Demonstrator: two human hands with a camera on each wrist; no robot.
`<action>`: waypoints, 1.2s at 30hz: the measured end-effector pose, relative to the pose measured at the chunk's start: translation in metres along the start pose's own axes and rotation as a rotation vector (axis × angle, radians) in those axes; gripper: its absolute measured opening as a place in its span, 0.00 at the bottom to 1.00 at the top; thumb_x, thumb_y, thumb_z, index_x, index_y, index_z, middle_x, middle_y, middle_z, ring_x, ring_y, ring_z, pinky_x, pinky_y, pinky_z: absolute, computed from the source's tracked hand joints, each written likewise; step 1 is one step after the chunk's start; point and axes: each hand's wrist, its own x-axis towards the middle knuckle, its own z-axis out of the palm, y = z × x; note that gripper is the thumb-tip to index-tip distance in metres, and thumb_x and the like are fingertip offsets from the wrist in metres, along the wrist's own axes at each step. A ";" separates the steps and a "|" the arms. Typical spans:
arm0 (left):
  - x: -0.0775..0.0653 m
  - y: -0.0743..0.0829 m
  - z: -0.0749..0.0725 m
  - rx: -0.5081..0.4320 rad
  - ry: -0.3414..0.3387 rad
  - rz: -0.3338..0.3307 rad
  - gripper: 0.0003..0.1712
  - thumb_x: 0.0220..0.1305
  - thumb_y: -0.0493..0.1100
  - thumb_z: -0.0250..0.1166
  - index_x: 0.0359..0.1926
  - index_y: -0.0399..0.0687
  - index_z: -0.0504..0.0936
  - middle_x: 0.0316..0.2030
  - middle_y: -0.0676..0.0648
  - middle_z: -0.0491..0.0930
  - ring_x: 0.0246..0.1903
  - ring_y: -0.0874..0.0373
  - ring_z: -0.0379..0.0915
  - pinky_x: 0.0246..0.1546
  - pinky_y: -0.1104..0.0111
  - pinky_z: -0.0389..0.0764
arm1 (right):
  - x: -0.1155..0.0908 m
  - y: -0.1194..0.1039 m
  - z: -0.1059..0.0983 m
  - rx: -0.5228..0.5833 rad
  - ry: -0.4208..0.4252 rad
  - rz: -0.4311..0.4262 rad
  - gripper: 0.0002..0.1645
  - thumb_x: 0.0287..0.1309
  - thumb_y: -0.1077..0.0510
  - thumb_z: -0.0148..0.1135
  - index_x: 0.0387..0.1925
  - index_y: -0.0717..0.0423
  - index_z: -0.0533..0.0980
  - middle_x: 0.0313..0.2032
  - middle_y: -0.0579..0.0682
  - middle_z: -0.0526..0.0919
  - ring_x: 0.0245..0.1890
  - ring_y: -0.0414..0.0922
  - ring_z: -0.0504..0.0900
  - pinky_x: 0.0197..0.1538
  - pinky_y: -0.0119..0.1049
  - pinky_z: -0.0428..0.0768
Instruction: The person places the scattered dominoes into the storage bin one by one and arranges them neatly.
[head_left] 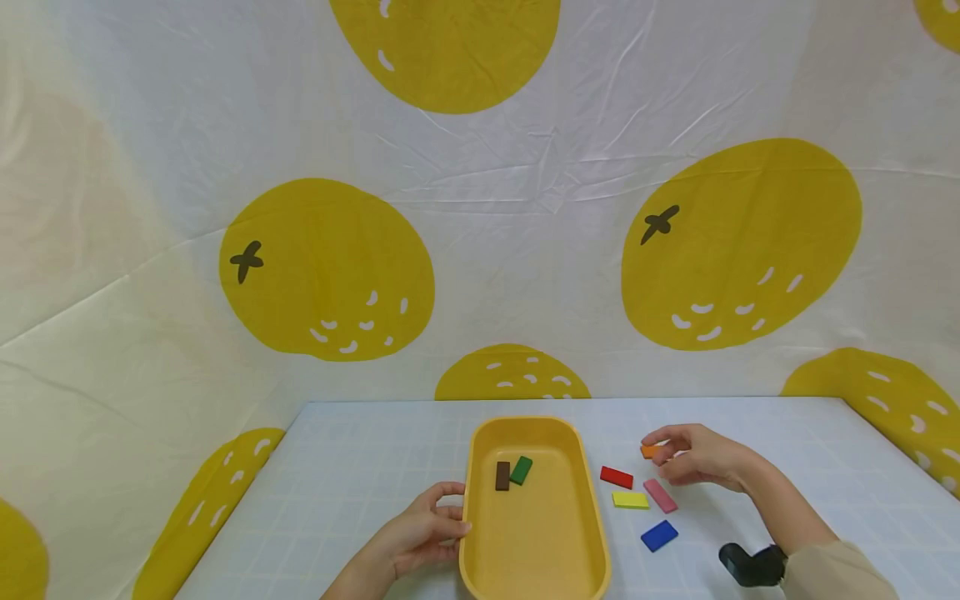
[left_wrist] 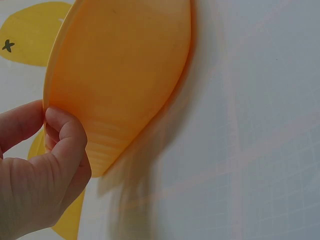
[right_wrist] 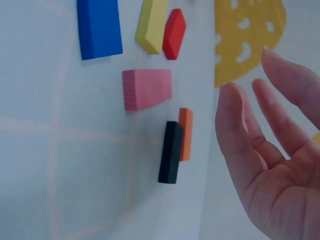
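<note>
My left hand [head_left: 420,533] pinches the left rim of a yellow plastic tray [head_left: 540,542], thumb on one side and fingers on the other. Inside the tray lie a brown block [head_left: 502,476] and a green block [head_left: 521,470]. My right hand [head_left: 703,458] hovers over the far right blocks with its fingers loosely bent and nothing between them. Partly covered by its fingertips in the head view is an orange block [head_left: 648,452]. A black block [right_wrist: 170,152] lies beside the orange one in the right wrist view; the hand hides it from the head camera.
Right of the tray lie a red block [head_left: 617,477], a yellow block [head_left: 630,500], a pink block [head_left: 660,495] and a blue block [head_left: 659,536]. A fruit-printed cloth [head_left: 525,250] hangs behind the table [head_left: 360,467]. A black strap piece [head_left: 752,565] sits at my right wrist.
</note>
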 end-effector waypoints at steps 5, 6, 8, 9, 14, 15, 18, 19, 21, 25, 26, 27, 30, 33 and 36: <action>0.000 -0.001 -0.001 0.009 0.012 -0.007 0.30 0.57 0.24 0.57 0.59 0.39 0.58 0.40 0.42 0.75 0.35 0.55 0.73 0.32 0.69 0.75 | -0.001 0.015 -0.002 0.018 -0.015 -0.008 0.33 0.50 0.64 0.63 0.58 0.68 0.66 0.40 0.57 0.75 0.37 0.48 0.76 0.44 0.39 0.79; 0.001 -0.001 -0.001 0.011 0.014 -0.009 0.30 0.57 0.24 0.57 0.59 0.39 0.58 0.40 0.42 0.75 0.35 0.55 0.73 0.32 0.69 0.75 | -0.001 0.018 -0.002 0.022 -0.016 -0.006 0.33 0.50 0.64 0.63 0.59 0.68 0.65 0.39 0.57 0.75 0.37 0.48 0.76 0.44 0.39 0.79; 0.001 -0.002 -0.001 0.017 0.017 -0.010 0.31 0.57 0.24 0.57 0.60 0.39 0.58 0.40 0.42 0.75 0.35 0.55 0.72 0.32 0.68 0.75 | -0.001 0.024 -0.002 0.031 -0.014 0.002 0.34 0.50 0.64 0.64 0.59 0.68 0.65 0.38 0.56 0.75 0.37 0.47 0.76 0.44 0.39 0.79; 0.001 -0.002 -0.001 0.020 0.018 -0.011 0.31 0.57 0.24 0.57 0.60 0.39 0.58 0.40 0.42 0.75 0.34 0.55 0.72 0.32 0.68 0.75 | -0.001 0.027 -0.002 0.036 -0.012 0.007 0.34 0.50 0.64 0.64 0.59 0.69 0.65 0.38 0.55 0.75 0.37 0.47 0.76 0.44 0.39 0.79; 0.002 -0.003 -0.001 0.019 0.016 -0.010 0.31 0.57 0.24 0.57 0.60 0.39 0.57 0.40 0.42 0.75 0.34 0.55 0.72 0.32 0.68 0.75 | 0.000 0.040 -0.002 0.054 -0.018 0.016 0.33 0.50 0.65 0.64 0.57 0.71 0.64 0.38 0.55 0.75 0.36 0.47 0.76 0.44 0.39 0.79; 0.002 -0.003 -0.001 0.016 0.015 -0.011 0.30 0.57 0.24 0.57 0.59 0.39 0.57 0.40 0.42 0.75 0.34 0.55 0.72 0.32 0.68 0.75 | 0.000 0.042 -0.002 0.062 -0.022 0.016 0.33 0.50 0.65 0.64 0.57 0.71 0.64 0.37 0.55 0.75 0.36 0.47 0.76 0.44 0.39 0.79; 0.003 -0.003 -0.002 0.011 0.010 -0.007 0.30 0.57 0.24 0.57 0.59 0.39 0.58 0.40 0.42 0.75 0.35 0.55 0.72 0.32 0.68 0.75 | 0.000 0.046 -0.002 0.076 -0.034 0.011 0.32 0.49 0.67 0.63 0.57 0.72 0.64 0.37 0.55 0.75 0.36 0.48 0.75 0.43 0.39 0.79; 0.003 -0.003 -0.002 0.010 0.009 -0.006 0.30 0.57 0.23 0.57 0.59 0.39 0.58 0.40 0.42 0.75 0.35 0.55 0.72 0.32 0.68 0.75 | 0.000 0.047 -0.002 0.078 -0.033 0.013 0.32 0.49 0.68 0.63 0.57 0.72 0.64 0.37 0.55 0.75 0.36 0.48 0.75 0.43 0.38 0.79; 0.002 -0.003 -0.001 0.010 0.010 -0.005 0.30 0.57 0.23 0.57 0.58 0.39 0.58 0.40 0.42 0.75 0.35 0.55 0.72 0.32 0.68 0.75 | 0.001 0.049 -0.001 0.074 -0.029 0.014 0.33 0.48 0.68 0.63 0.57 0.71 0.64 0.37 0.55 0.74 0.35 0.48 0.75 0.42 0.38 0.79; 0.001 -0.002 -0.001 0.013 0.018 -0.011 0.30 0.57 0.23 0.57 0.59 0.39 0.58 0.40 0.41 0.75 0.35 0.54 0.73 0.32 0.68 0.75 | 0.003 0.051 0.001 0.051 -0.014 0.018 0.34 0.46 0.69 0.65 0.56 0.70 0.65 0.36 0.55 0.73 0.34 0.48 0.74 0.41 0.39 0.79; 0.001 -0.002 -0.001 0.015 0.020 -0.014 0.30 0.57 0.24 0.57 0.59 0.39 0.58 0.40 0.41 0.75 0.35 0.54 0.73 0.32 0.68 0.75 | 0.003 0.052 0.002 0.046 -0.013 0.018 0.34 0.45 0.69 0.65 0.56 0.70 0.65 0.35 0.55 0.73 0.34 0.48 0.74 0.41 0.38 0.79; 0.001 -0.002 -0.001 0.017 0.022 -0.016 0.30 0.57 0.24 0.57 0.59 0.39 0.58 0.40 0.41 0.75 0.35 0.54 0.73 0.32 0.68 0.75 | 0.004 0.052 0.003 0.039 -0.014 0.014 0.34 0.45 0.70 0.65 0.56 0.70 0.65 0.35 0.55 0.72 0.34 0.48 0.74 0.40 0.38 0.79; 0.001 -0.001 0.000 0.023 0.028 -0.021 0.30 0.58 0.24 0.57 0.59 0.39 0.58 0.41 0.41 0.76 0.35 0.54 0.73 0.32 0.68 0.76 | 0.005 0.052 0.004 0.010 -0.008 0.007 0.34 0.43 0.71 0.66 0.55 0.69 0.67 0.33 0.55 0.71 0.33 0.48 0.72 0.38 0.37 0.78; 0.001 -0.001 0.000 0.025 0.029 -0.021 0.30 0.58 0.24 0.57 0.60 0.39 0.58 0.41 0.41 0.76 0.34 0.55 0.73 0.32 0.68 0.75 | 0.006 0.051 0.007 -0.035 0.010 0.003 0.34 0.41 0.71 0.68 0.54 0.69 0.68 0.31 0.54 0.71 0.30 0.48 0.71 0.35 0.35 0.77; 0.001 -0.002 -0.001 0.021 0.028 -0.018 0.30 0.58 0.24 0.57 0.60 0.39 0.58 0.41 0.42 0.76 0.34 0.55 0.73 0.32 0.69 0.75 | 0.007 0.049 0.010 -0.076 0.049 0.022 0.35 0.38 0.71 0.71 0.53 0.67 0.71 0.30 0.53 0.70 0.26 0.47 0.71 0.32 0.33 0.75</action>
